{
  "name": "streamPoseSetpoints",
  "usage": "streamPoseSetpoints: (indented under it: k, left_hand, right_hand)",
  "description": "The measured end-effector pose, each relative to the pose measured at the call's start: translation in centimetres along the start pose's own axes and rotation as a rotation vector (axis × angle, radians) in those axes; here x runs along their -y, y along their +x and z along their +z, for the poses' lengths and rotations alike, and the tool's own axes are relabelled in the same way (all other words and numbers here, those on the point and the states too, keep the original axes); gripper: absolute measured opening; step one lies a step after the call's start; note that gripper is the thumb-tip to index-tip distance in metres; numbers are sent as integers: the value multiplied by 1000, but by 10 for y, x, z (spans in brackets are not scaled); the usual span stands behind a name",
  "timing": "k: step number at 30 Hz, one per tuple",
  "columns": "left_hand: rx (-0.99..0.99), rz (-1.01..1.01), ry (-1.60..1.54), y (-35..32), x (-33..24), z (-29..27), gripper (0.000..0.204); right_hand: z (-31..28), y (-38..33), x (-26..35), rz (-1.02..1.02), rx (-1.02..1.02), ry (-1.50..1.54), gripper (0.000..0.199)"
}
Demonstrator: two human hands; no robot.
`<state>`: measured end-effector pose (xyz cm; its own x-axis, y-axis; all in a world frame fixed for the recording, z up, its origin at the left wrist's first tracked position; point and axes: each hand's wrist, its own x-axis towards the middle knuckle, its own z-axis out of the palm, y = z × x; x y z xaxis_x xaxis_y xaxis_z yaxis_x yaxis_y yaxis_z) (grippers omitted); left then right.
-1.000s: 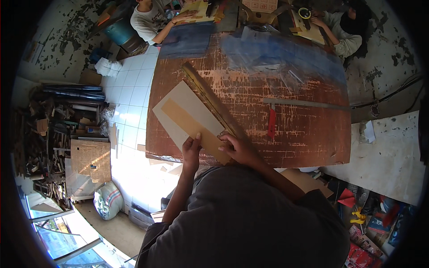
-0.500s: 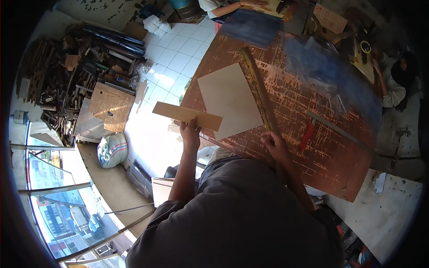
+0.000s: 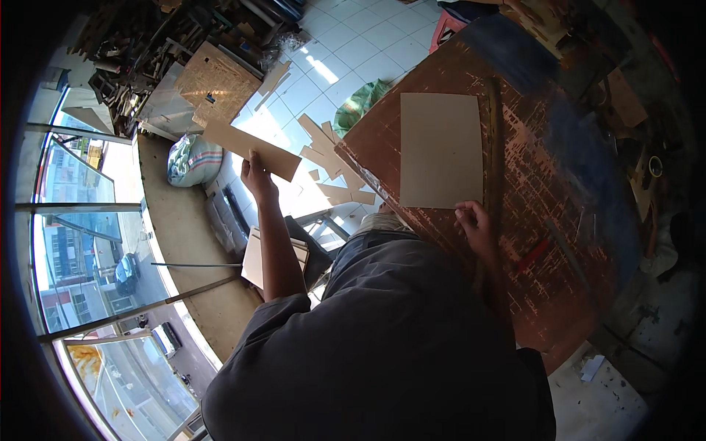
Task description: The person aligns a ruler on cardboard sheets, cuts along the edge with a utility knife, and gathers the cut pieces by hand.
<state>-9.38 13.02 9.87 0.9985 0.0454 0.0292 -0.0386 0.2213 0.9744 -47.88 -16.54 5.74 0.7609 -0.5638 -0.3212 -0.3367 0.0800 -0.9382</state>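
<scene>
My left hand (image 3: 259, 178) is closed on a narrow tan board strip (image 3: 246, 145), held up over the floor to the left of the table, thumb on top. On the reddish-brown worn table (image 3: 375, 143) lies a larger rectangular grey-tan board sheet (image 3: 441, 151). The fingertips of my right hand (image 3: 476, 225) are pinched at that sheet's near edge, close to its right corner. A long, narrow yellowish-brown bar (image 3: 494, 140) lies along the sheet's right side.
Board offcuts (image 3: 323, 151) are scattered on the tiled floor beside a green sack (image 3: 360, 103). A red-handled tool (image 3: 532, 256) lies on the table at right. A striped stuffed sack (image 3: 194, 160) stands by the windows. Stacked boards (image 3: 254, 261) sit by my left forearm.
The view has turned to the left. My left hand has carried the strip away from the table, out over the floor. My right hand has shifted from beside the bar's end to the sheet's near edge.
</scene>
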Motion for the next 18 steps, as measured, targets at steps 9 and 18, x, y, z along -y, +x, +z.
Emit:
streamPoseSetpoints:
  k: [9, 18]
  left_hand:
    - [-282, -584, 367, 67, 151, -85, 62]
    - [181, -264, 466, 10, 158, -6, 39]
  right_hand:
    - [29, 25, 37, -7, 86, -88, 14]
    - [54, 42, 48, 3, -17, -158, 16]
